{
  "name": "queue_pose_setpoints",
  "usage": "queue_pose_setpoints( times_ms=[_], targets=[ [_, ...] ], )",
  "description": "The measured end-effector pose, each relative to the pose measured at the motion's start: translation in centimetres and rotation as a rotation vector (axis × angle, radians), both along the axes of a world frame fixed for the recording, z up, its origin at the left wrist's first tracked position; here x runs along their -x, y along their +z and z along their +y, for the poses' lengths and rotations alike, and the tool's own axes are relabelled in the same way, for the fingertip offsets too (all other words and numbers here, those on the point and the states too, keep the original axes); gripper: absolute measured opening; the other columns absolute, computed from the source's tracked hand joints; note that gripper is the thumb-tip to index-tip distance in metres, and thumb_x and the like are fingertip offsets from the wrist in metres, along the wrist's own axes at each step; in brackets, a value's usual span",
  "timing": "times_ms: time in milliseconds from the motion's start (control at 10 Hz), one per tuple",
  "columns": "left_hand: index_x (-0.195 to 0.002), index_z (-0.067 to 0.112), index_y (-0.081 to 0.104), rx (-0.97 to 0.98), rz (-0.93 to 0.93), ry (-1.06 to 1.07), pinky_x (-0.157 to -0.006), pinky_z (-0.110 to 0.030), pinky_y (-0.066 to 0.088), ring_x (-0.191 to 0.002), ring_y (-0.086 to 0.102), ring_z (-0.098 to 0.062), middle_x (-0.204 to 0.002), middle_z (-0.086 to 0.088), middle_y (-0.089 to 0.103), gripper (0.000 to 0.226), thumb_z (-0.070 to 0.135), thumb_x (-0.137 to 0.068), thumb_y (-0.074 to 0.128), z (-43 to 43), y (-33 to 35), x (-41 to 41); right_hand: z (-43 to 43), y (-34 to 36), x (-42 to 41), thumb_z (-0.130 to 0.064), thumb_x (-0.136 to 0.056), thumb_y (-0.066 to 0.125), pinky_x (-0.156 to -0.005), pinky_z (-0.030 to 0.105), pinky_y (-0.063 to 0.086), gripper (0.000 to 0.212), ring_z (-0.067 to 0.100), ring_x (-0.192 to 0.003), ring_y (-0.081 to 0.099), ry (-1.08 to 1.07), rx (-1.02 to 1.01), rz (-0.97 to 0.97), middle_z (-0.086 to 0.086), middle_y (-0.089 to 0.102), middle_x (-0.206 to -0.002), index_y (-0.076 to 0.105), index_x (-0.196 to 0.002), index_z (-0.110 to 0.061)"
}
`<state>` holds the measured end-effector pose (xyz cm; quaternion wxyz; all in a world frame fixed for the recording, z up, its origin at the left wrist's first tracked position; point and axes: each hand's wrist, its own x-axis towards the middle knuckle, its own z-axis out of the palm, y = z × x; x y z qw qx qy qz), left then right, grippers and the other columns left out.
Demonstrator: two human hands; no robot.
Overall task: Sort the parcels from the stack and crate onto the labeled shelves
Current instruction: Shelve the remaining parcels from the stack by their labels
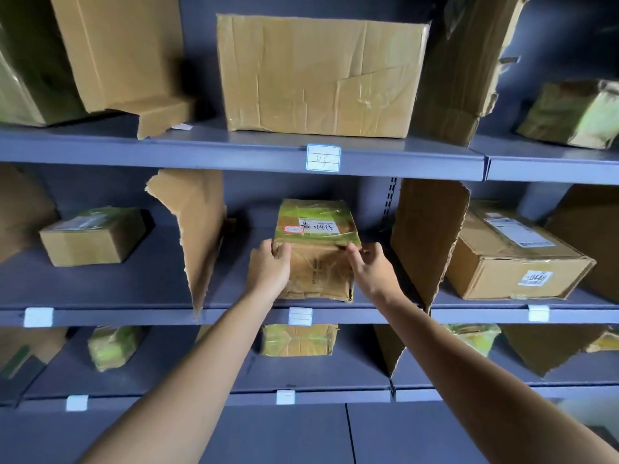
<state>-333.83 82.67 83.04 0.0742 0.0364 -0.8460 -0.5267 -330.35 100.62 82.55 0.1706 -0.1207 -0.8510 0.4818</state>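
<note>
The parcel (316, 229) sits on the shelf (150, 283) between my hands, left hand (269, 267) gripping its near corner, right hand (368, 271) curled at the other, perhaps only touching, so I fear an uneven push skews it into the divider (425, 236) beyond my right.

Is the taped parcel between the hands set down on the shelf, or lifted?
Set down: the brown cardboard parcel with green tape sits flat on the grey metal middle shelf; left hand and right hand grip it.
</note>
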Motion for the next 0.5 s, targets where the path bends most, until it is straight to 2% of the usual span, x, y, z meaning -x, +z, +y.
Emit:
queue_pose_setpoints(
  times_ms=[100, 200, 300, 400, 500],
  targets=[
    [-0.107, 0.013, 0.058, 0.003, -0.038, -0.072, -0.072, -0.031, 0.043, -0.093, 0.060, -0.027, -0.111, -0.008, 0.059, 0.023, 0.029, -0.093, 0.051, -0.4, 0.2, 1.9, -0.4, 0.4, 2.0, -0.045, -0.100, 0.046, -0.072, 0.029, 0.036, 0.045, 0.030, -0.099, 0.059, -0.018, 0.001, -0.060, 0.006, 0.059, -0.099, 0.049, -0.119, -0.004],
    [-0.089, 0.019, 0.049, -0.002, -0.077, -0.109, -0.069, -0.031, 0.044, -0.093, 0.064, -0.029, -0.104, -0.006, 0.062, 0.007, 0.022, -0.086, 0.054, -0.7, 0.2, 3.0, -0.5, 0.4, 3.6, -0.045, -0.100, 0.044, -0.070, 0.027, 0.034, 0.046, 0.026, -0.089, 0.055, -0.019, 0.005, -0.100, 0.006, 0.058, -0.098, 0.049, -0.121, -0.005],
    [-0.080, 0.023, 0.043, -0.034, -0.091, -0.140, -0.072, -0.034, 0.048, -0.093, 0.065, -0.031, -0.101, -0.004, 0.063, 0.012, 0.019, -0.083, 0.055, -0.8, -0.1, 3.6, -0.9, 0.7, 4.3, -0.044, -0.100, 0.045, -0.072, 0.027, 0.035, 0.045, 0.024, -0.089, 0.054, -0.024, 0.020, -0.118, 0.008, 0.058, -0.099, 0.049, -0.121, -0.005],
    [-0.109, 0.019, 0.051, -0.099, -0.130, -0.179, -0.076, -0.033, 0.051, -0.098, 0.065, -0.031, -0.112, -0.006, 0.063, 0.027, 0.015, -0.083, 0.053, -0.9, -0.8, 3.9, -1.0, 0.5, 4.6, -0.042, -0.102, 0.041, -0.074, 0.027, 0.036, 0.038, 0.022, -0.089, 0.052, -0.043, 0.085, -0.113, 0.005, 0.057, -0.098, 0.055, -0.118, -0.010],
    [-0.145, 0.015, 0.035, -0.082, -0.059, -0.089, -0.091, -0.037, 0.051, -0.115, 0.059, -0.030, -0.136, -0.009, 0.051, 0.070, 0.019, -0.078, 0.055, -1.2, -0.5, 3.4, -1.0, 0.4, 3.5, -0.039, -0.103, 0.038, -0.067, 0.028, 0.034, 0.036, 0.018, -0.067, 0.045, -0.097, 0.177, -0.070, -0.001, 0.049, -0.069, 0.054, -0.078, -0.019]
  ],
)
